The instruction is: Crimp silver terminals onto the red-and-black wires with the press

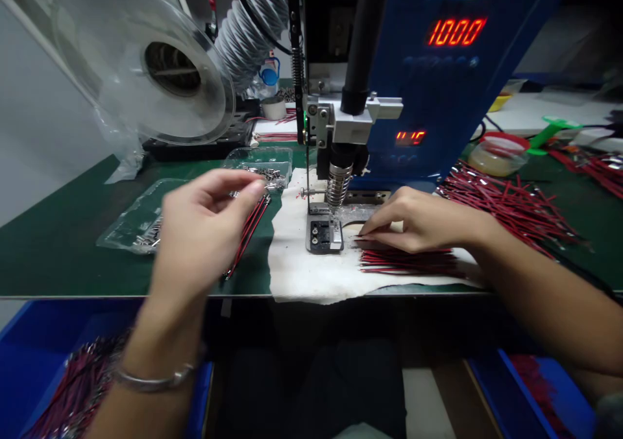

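Observation:
My left hand is raised over the green table, thumb and fingertips pinched together beside a clear plastic tray of small metal parts. Whatever sits in that pinch is too small to make out. A few red and black wires lie just right of this hand. My right hand pinches the end of a thin wire above a row of red wires on white paper. Left of those fingertips, a small black fixture with a metal block sits under the spring-loaded head of the machine.
The blue machine housing with red digits rises behind. A large clear reel and grey duct stand left. Another clear tray holds metal parts. A heap of red wires lies right. Blue bins sit below the table edge.

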### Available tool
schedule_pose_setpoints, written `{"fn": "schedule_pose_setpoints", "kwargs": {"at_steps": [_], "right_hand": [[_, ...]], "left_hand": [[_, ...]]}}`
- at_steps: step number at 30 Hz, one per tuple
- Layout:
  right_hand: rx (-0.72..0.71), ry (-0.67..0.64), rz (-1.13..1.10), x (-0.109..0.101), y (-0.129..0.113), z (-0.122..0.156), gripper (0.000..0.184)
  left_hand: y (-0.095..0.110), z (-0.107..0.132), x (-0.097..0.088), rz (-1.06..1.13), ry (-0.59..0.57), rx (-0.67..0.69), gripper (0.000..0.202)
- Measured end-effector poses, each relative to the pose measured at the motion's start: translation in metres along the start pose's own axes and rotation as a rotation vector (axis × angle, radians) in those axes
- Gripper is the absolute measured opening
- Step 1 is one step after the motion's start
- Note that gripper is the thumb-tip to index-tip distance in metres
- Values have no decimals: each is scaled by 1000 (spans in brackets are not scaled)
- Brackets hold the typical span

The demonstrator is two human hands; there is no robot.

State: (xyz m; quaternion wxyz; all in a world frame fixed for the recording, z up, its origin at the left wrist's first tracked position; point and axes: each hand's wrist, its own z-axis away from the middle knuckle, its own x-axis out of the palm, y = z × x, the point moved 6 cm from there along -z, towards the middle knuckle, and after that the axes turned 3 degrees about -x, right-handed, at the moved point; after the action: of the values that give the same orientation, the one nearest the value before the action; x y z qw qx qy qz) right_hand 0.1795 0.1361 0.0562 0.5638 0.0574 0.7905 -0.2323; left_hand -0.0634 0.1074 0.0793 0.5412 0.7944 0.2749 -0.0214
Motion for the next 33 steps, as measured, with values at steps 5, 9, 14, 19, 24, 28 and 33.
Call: {"fn": "schedule_pose_setpoints", "kwargs": {"at_steps": [5,9,14,19,24,28,33], "right_hand": [[36,-77,-23,5,-1,-3,18],[39,-42,-115,5,-4,-8,19],[53,142,-150,4,-5,-12,19],[165,244,-123,8,0,-12,18],[196,323,-113,5,-2,-10,15],[149,321,-111,6,-6,-11,16],[86,304,-74,6,-10,-13,15]], "left_hand": [[-12,30,56,382,-17,-137,23],[-29,35,74,465,-27,-207,20],[-35,42,78,437,-88,-280,19],[-33,46,77,349,-96,-292,19],[-32,46,77,325,-94,-281,20],[-32,46,78,353,-92,-289,21],[-33,45,78,413,-69,-316,22]]}}
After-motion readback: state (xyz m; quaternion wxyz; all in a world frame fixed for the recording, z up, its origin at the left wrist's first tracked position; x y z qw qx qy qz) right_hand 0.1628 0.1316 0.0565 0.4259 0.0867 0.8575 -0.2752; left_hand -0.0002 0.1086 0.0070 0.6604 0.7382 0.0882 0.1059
